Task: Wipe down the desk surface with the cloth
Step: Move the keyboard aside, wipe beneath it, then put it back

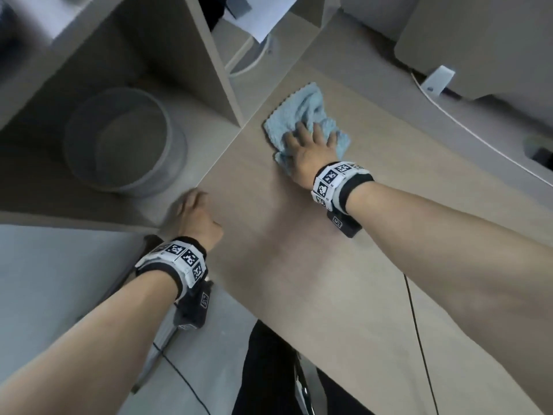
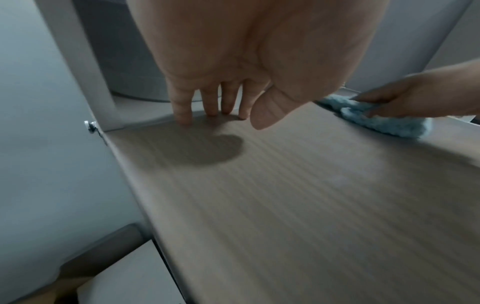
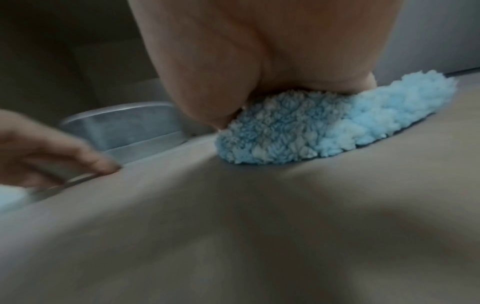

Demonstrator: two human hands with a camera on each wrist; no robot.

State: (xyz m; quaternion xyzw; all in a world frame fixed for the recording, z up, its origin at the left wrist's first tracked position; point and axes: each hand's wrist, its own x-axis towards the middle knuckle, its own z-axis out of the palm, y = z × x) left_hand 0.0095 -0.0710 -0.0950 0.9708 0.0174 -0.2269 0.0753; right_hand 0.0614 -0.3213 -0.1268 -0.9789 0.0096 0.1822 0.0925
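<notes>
My right hand [image 1: 308,148] presses flat, fingers spread, on the crumpled fluffy light-blue cloth [image 1: 302,115]; near the pale wood-grain surface [image 1: 314,265] edge, it could slip off.

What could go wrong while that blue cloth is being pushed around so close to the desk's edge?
The cloth under the right hand lies bunched near the desk edge, so a wide sweep might push it off toward the bin below. The white cable lies across the far side; a stroke that way could snag it. The bunched cloth may also wipe unevenly.
</notes>
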